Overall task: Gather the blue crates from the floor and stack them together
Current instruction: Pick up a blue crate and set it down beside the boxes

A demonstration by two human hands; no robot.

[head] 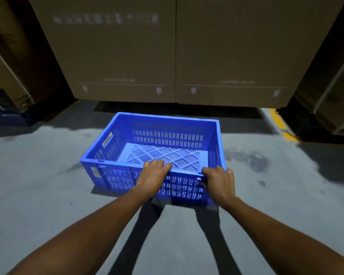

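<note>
One blue slotted plastic crate (167,133) stands upright on the grey concrete floor in the middle of the view, with nothing inside it. Both hands hold its near long rim. My left hand (154,173) lies over the middle of that rim with the fingers curled inside. My right hand (218,179) grips the near right corner, thumb on the outer wall. No other blue crate is in sight.
Two tall cardboard boxes (175,48) stand side by side just behind the crate. More boxes on dark pallets flank them at the left (8,80) and right (330,100). A yellow floor line (280,124) runs at the right. Open concrete (38,185) spreads around me.
</note>
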